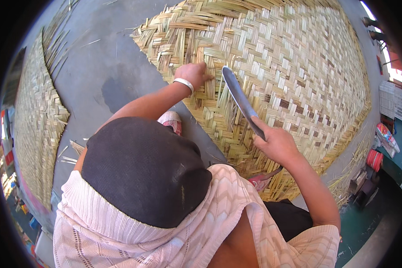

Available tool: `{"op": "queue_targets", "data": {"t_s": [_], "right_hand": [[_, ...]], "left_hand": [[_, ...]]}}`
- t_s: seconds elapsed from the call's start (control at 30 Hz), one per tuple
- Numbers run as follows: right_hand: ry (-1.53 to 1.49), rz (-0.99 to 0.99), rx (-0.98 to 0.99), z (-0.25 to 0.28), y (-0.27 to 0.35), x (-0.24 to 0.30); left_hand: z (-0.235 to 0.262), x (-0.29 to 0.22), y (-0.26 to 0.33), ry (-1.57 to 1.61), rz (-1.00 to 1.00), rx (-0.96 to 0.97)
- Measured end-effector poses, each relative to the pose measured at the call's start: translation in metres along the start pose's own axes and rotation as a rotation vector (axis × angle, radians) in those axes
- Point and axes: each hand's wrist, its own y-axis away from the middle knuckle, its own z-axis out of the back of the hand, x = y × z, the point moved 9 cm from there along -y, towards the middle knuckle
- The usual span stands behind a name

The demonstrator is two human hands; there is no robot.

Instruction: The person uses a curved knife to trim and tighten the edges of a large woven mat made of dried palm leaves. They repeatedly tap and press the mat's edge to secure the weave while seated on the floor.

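Observation:
A large woven straw mat [295, 80] in pale green, yellow and brown strips fills the upper middle and right. My left hand [193, 75], with a pale bracelet at the wrist, rests at the mat's left part, its fingers curled closed over the weave. Whatever those fingers pinch is hidden. My right hand [277, 143] grips a long curved machete [240, 94], its blade slanting up and left over the mat, tip near my left hand. Several loose strips stand out from the weave around the blade. Part of the machete's dark handle shows below my right hand.
Another woven mat [38, 120] lies at the far left on the grey floor [107, 49]. My shoe [170, 120] is at the near mat's left edge. Straw scraps [344, 183], a red round item [374, 160] and a plastic bag [387, 140] lie at the right.

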Motion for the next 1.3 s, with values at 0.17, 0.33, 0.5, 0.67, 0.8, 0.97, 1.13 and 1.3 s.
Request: {"op": "queue_targets", "data": {"t_s": [0.17, 0.33, 0.5, 0.67, 0.8, 0.97, 1.13, 1.3], "right_hand": [[-0.56, 0.09, -0.222, 0.021, -0.007, -0.011], [-0.921, 0.192, -0.267, 0.019, -0.008, -0.013], [-0.883, 0.17, -0.277, 0.012, -0.004, -0.02], [-0.94, 0.144, -0.239, 0.001, -0.008, -0.022], [-0.951, 0.199, -0.276, 0.003, -0.01, -0.02], [-0.946, 0.171, -0.25, -0.005, -0.013, -0.023], [-0.936, 0.128, -0.198, -0.017, -0.016, -0.021], [-0.856, 0.094, -0.058, -0.03, -0.013, -0.005]], "left_hand": [[0.014, -0.009, -0.005, 0.335, -0.034, -0.132], [-0.045, -0.041, 0.003, 0.976, 0.117, 0.397], [-0.051, -0.049, 0.012, 1.136, 0.15, 0.635], [-0.056, -0.051, 0.027, 1.118, 0.06, 0.68], [-0.065, -0.051, 0.038, 1.048, 0.072, 0.667], [-0.048, -0.044, 0.038, 0.816, -0.022, 0.453], [-0.044, -0.038, 0.045, 0.964, 0.072, 0.351], [-0.041, -0.037, 0.046, 1.009, 0.069, 0.268]]}}
